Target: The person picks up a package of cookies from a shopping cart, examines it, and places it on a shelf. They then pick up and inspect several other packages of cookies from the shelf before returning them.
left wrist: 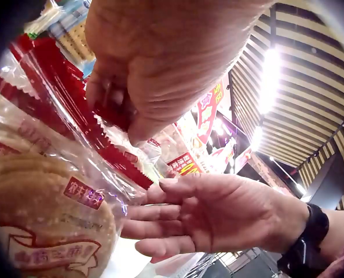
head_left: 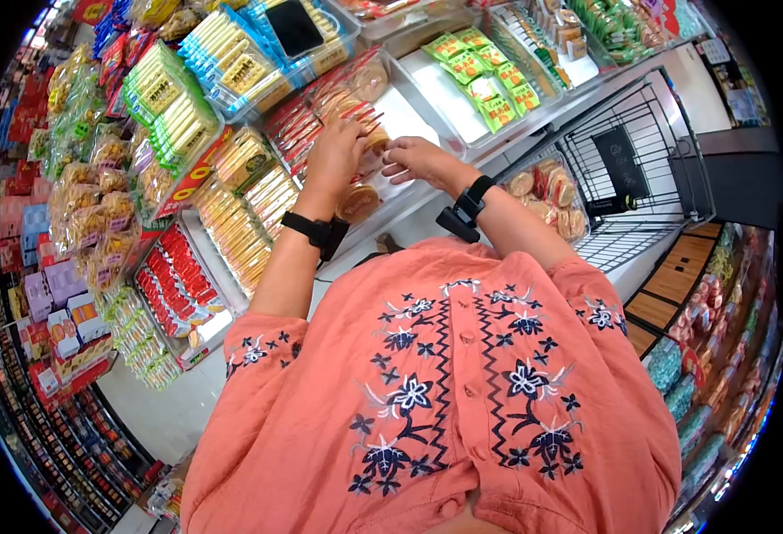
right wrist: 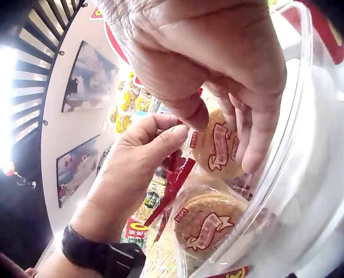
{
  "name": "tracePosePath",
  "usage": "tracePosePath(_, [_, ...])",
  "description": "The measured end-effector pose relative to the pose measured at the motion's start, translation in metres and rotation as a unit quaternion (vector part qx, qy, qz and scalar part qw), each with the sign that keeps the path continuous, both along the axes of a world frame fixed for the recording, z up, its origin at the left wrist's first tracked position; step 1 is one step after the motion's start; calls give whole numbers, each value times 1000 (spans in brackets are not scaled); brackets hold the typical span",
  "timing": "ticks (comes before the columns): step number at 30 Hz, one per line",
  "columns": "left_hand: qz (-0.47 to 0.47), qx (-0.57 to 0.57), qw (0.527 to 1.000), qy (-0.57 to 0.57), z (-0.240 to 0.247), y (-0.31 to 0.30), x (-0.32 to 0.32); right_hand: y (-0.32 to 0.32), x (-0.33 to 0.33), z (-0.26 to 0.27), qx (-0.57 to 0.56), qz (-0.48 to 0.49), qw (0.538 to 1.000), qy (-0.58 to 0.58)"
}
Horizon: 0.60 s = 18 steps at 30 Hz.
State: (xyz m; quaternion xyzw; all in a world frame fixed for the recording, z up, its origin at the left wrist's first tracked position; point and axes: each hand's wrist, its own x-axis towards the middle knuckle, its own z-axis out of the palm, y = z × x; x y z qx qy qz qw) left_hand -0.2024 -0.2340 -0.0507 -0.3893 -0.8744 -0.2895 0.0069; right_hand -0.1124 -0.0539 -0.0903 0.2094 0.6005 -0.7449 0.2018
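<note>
Shop tray (head_left: 409, 105): left hand (head_left: 336, 153) pinches biscuit packet (right wrist: 218, 145); right hand (head_left: 420, 163), fingers loosely extended, alongside. Support packet underneath; likely fragile.

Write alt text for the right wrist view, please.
The left hand pinches the edge of a wrapped pack of round biscuits, the right hand close beside it. A similar pack lies below, near a clear tray wall.

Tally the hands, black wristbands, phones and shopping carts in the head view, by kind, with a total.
Hands: 2 (left hand, right hand)
Black wristbands: 2
Phone: 1
Shopping cart: 1
Total: 6
</note>
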Motion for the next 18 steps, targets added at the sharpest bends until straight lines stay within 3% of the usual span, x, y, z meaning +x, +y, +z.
tracePosePath(6, [-19, 26, 999, 41, 4, -3, -3, -5, -4, -5, -39, 29, 999, -16])
tracePosePath(12, [-23, -58, 997, 43, 9, -12, 1, -3, -2, -9, -87, 8, 996, -12])
tracePosePath(18, [-19, -47, 998, 48, 4, -10, 1, -1, -5, -10, -100, 13, 995, -11])
